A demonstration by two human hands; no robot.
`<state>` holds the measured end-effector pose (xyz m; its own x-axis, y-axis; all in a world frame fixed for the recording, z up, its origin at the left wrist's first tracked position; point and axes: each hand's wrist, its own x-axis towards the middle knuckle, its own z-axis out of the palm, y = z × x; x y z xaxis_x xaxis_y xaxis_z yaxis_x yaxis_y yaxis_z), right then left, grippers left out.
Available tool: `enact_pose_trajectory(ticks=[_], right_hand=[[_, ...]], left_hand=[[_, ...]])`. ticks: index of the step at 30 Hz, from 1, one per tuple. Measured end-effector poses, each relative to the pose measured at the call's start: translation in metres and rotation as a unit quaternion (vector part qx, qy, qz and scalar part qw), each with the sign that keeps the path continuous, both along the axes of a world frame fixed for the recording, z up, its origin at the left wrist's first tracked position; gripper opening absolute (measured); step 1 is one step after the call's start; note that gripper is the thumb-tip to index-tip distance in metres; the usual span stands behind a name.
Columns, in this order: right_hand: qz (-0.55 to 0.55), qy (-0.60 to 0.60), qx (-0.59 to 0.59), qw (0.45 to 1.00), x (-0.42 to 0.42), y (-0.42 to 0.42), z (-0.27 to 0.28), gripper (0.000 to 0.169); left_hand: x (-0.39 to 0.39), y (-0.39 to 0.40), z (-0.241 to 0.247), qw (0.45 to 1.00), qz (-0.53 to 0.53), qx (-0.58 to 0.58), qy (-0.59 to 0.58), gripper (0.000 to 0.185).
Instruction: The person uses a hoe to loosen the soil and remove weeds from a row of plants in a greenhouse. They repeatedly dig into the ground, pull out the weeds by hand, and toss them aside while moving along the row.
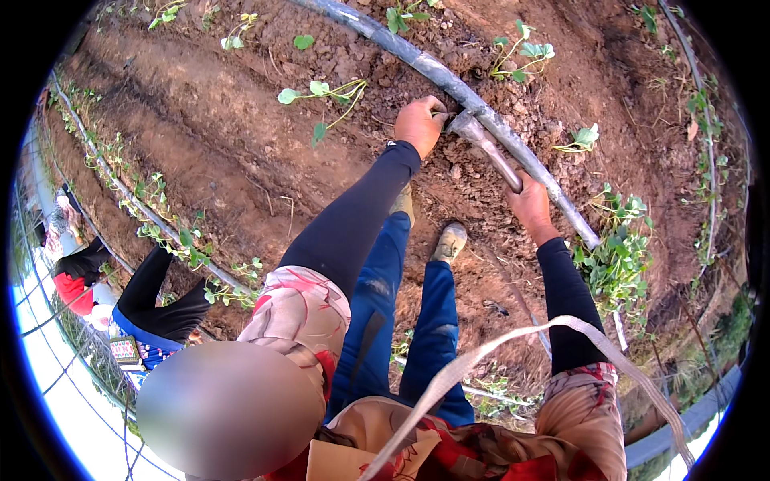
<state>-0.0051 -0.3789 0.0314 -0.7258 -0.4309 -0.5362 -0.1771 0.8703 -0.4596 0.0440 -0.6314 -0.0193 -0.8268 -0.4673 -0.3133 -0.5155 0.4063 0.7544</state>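
Observation:
My left hand (421, 125) is down at the brown soil, right beside a dark irrigation pipe (433, 66). Its fingertips are curled together, and a hint of green shows at them, too small to make out. My right hand (530, 204) grips the handle of a short metal digging tool (490, 147). The tool's head lies against the near side of the pipe, just right of my left fingers, its tip hidden or in the soil. A loose leafy seedling (337, 96) lies left of my left hand. Beyond the pipe is another seedling (522, 53).
A heap of green seedlings (619, 258) lies beyond my right forearm, near the pipe's end. A single seedling (580, 141) lies on the soil at right. Another planted row with a pipe (150, 210) runs at left, where other people (150, 312) bend over. A pale strap (481, 355) hangs before me.

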Motion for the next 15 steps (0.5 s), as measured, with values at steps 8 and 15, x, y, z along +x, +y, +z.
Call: enact_pose_trajectory(ticks=[8, 15], right_hand=[[-0.003, 0.006, -0.022, 1.0, 0.003, 0.003, -0.005, 0.023], [-0.016, 0.02, -0.059, 0.998, 0.007, 0.016, 0.01, 0.023]], left_hand=[[-0.001, 0.001, 0.001, 0.981, -0.136, -0.117, -0.069, 0.013], [-0.008, 0.001, 0.0, 0.976, -0.154, -0.129, -0.077, 0.011]])
